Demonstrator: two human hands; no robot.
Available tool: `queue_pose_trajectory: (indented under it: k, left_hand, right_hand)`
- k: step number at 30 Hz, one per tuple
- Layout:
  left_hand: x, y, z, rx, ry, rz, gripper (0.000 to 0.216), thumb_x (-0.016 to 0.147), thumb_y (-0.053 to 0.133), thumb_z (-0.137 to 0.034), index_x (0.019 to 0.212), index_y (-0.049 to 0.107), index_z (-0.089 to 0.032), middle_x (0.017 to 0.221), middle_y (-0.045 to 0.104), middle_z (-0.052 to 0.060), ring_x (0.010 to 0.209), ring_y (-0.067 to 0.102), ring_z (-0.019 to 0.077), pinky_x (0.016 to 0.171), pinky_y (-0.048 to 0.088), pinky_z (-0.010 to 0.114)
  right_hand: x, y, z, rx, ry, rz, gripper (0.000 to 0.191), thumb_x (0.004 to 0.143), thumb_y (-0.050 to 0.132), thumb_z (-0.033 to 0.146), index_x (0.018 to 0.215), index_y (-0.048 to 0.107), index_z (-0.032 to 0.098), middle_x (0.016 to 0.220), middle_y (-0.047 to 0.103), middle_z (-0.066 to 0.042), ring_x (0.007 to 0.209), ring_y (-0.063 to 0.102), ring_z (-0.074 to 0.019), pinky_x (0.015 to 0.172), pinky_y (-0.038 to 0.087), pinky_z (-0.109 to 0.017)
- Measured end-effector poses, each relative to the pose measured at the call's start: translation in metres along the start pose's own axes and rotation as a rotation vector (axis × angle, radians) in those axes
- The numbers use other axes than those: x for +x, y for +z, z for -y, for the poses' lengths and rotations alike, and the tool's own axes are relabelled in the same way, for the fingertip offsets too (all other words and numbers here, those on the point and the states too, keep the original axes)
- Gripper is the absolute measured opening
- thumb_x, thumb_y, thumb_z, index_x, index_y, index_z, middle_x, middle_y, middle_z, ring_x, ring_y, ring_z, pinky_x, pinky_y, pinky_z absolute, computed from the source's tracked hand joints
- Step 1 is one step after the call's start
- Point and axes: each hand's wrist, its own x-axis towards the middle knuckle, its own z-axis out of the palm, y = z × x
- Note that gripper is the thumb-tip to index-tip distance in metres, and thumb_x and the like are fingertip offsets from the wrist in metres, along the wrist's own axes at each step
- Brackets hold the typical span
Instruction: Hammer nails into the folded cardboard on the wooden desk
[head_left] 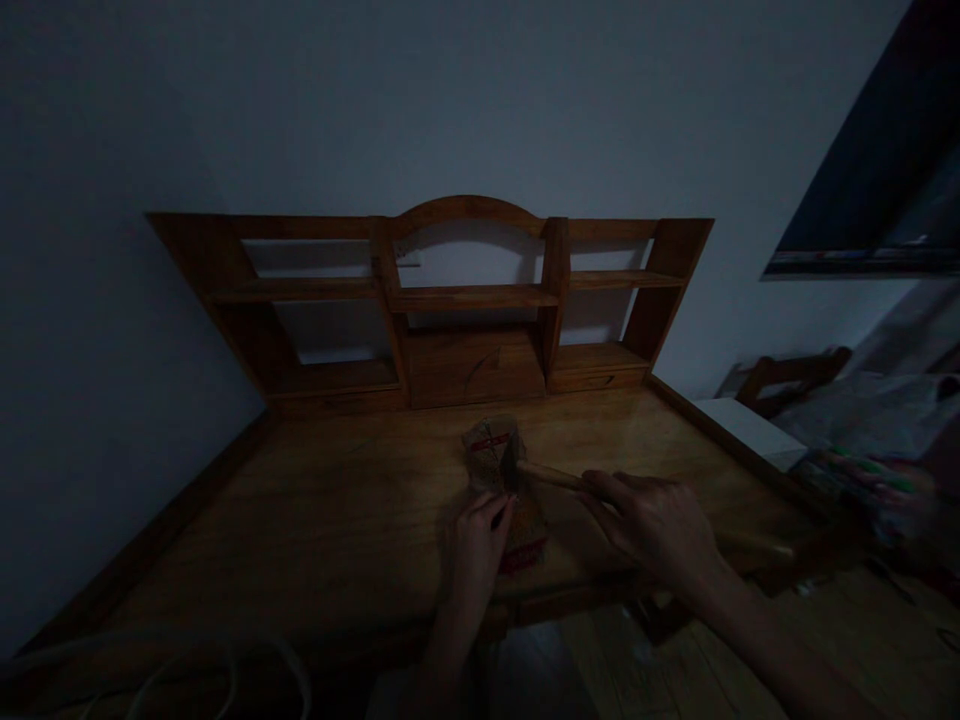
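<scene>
Dimly lit, a red-printed packet lies near the front edge of the table. The left hand bunches fingertips over it, pinch unclear; the right hand grips a wooden-handled tool, which, slipping, could catch those fingertips.

The bare left forearm reaches up from the lower middle of the view, tilting slightly rightward, its wrist nearly straight. The left grip shows its back, fingers bent and thumb brought close to the forefinger; in this dim light, it is hard to say whether they pinch firmly. The right forearm comes in diagonally from the lower right, pointing up and leftward. The right grip is curled closed, knuckles upward, forefinger and thumb reaching leftward. The two grips stand apart.
</scene>
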Motion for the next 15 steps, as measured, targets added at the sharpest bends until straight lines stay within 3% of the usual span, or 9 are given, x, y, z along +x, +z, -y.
queue_pose_trajectory:
  k: [15]
  left_hand:
    - [0.0005, -0.0031, -0.0032, 0.017, 0.013, 0.037, 0.024, 0.091, 0.048, -0.026, 0.086, 0.071, -0.021, 0.085, 0.067, 0.002, 0.073, 0.062, 0.0134, 0.065, 0.045, 0.023]
  right_hand:
    - [-0.0013, 0.0013, -0.0001, -0.014, -0.023, -0.019, 0.025, 0.089, 0.045, 0.04, 0.099, 0.064, 0.028, 0.067, 0.066, 0.0, 0.053, 0.058, -0.0143, 0.051, 0.017, -0.028]
